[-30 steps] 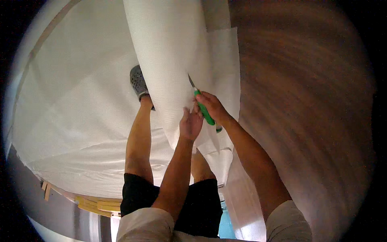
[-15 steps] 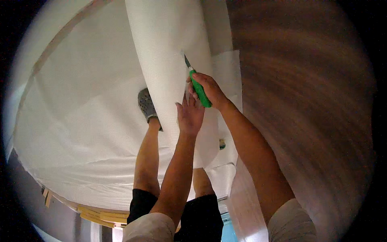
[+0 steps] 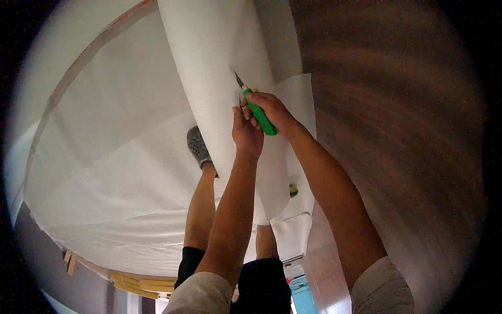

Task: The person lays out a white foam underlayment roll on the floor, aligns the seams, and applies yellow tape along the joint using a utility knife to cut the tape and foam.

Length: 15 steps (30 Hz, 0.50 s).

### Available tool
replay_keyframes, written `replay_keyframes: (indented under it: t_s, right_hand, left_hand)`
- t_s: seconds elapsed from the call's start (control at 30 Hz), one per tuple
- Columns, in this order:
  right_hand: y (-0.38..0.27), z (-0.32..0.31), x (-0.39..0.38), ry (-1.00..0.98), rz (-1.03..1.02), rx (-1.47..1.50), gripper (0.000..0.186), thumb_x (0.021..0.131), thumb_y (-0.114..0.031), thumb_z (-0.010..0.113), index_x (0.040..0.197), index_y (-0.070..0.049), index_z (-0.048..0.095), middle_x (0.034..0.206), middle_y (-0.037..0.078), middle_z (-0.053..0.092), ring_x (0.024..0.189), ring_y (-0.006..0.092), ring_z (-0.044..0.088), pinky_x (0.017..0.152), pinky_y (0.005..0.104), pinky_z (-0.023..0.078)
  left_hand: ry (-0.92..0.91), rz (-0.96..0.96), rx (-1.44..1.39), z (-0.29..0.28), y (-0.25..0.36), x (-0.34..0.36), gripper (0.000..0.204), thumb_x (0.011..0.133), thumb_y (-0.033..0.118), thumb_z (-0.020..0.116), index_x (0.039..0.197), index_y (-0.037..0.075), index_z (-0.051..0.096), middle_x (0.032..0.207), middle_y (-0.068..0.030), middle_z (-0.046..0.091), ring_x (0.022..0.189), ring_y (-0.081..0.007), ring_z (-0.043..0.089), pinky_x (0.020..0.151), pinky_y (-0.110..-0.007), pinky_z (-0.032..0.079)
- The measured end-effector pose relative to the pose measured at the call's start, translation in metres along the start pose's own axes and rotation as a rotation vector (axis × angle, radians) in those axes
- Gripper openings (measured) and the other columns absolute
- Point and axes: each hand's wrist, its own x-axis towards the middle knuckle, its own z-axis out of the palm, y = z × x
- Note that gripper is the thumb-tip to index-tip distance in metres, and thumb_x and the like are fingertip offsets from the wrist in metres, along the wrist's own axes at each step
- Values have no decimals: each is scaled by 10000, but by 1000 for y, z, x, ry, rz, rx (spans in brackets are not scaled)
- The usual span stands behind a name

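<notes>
My right hand (image 3: 274, 112) is wrapped round the green handle of a utility knife (image 3: 260, 111). Its dark blade points up and to the left, close against a thick roll of white sheeting (image 3: 209, 47). Just below the knife, my left hand (image 3: 247, 137) is at the roll with its fingers curled and its thumb upright, apparently pinching a cut edge of the sheeting. The knife handle partly hides those fingertips. The roll runs from the top of the view down between my legs.
Flat white sheeting (image 3: 104, 172) spreads to the left, bounded by a curved edge. Dark wood-look flooring (image 3: 387, 131) lies to the right. My grey clog (image 3: 197, 145) stands left of the roll. Yellow pieces (image 3: 141, 283) and a light-blue object (image 3: 303, 294) are near the bottom.
My left hand's spread fingers have curled in and the hand has risen slightly toward the knife. The knife tip has shifted a little up and left along the roll.
</notes>
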Motion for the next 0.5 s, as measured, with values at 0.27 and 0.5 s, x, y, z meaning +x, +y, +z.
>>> replay_keyframes:
  t_s: [0.27,0.5]
  right_hand:
    - [-80,11,52,11,-47,-54,368,1056,-406,549,1067,-55,658,818,33,667,641,101,598,595,270,494]
    - [-152,22,119,-39,-129,-72,426,1042,-477,553,1058,-59,630,788,47,647,616,106,576,552,273,466]
  left_hand:
    - [-131,61,80,29,1,-7,634,1124,393,333,1641,69,157,1671,-128,271,1558,-289,207,1287,-403,165]
    - [-68,31,16,34,3,-16,641,1122,399,348,1651,106,134,1661,-239,234,1557,-308,227,1297,-393,152]
